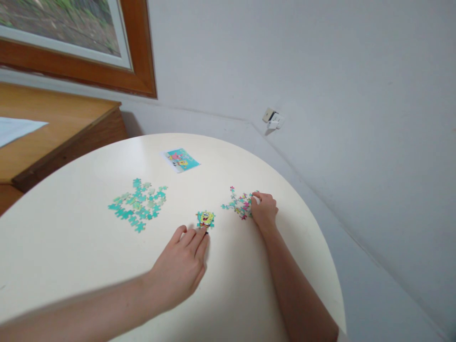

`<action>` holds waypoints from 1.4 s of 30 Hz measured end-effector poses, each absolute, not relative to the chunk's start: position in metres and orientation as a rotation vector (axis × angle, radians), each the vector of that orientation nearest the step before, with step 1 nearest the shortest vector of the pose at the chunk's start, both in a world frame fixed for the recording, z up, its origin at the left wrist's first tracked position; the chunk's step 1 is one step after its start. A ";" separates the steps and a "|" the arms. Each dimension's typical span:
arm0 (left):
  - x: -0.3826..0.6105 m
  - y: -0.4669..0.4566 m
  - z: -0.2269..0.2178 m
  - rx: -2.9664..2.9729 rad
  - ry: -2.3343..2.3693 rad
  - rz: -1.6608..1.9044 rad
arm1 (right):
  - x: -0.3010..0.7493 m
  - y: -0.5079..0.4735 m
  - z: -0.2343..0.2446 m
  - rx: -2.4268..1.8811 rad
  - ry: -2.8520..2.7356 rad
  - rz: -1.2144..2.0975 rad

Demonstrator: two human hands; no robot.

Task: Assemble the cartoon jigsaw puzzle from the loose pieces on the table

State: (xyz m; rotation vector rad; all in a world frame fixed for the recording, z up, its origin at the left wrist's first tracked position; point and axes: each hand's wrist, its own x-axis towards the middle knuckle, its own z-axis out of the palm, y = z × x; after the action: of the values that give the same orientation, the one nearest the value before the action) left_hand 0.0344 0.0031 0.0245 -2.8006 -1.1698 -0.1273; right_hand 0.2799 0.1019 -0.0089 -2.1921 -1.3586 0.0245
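A small joined section of jigsaw puzzle [205, 219], with a yellow cartoon face on teal, lies near the middle of the round table. My left hand [185, 259] reaches to its lower edge, fingers stretched out and fingertips touching it; a small dark bit shows under them. To the right is a loose cluster of pink, teal and white puzzle pieces [244, 204]. At that cluster's right edge rests my right hand [264, 209], thumb and forefinger curled close together. Whatever is between those fingers, if anything, cannot be made out.
A larger spread of teal and pale green pieces [138, 204] lies to the left. Farther back is a printed reference picture [181, 160]. The white table [71, 247] curves close to the wall, where a socket with a plug [273, 118] sits. A wooden cabinet [67, 123] stands at the left.
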 end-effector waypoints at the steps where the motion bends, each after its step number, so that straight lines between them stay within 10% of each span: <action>1: 0.034 0.003 0.024 -2.799 -1.174 -0.125 | 0.280 0.102 -0.009 -2.196 -1.368 0.026; 42: 0.034 0.003 0.026 -2.839 -1.185 -0.131 | 0.280 0.106 -0.008 -2.137 -1.388 0.054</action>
State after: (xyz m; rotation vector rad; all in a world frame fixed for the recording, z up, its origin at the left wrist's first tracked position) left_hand 0.0340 0.0027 0.0256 -2.8395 -1.1851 -0.1306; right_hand 0.2801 0.1056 -0.0082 -2.1370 -1.3883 0.0539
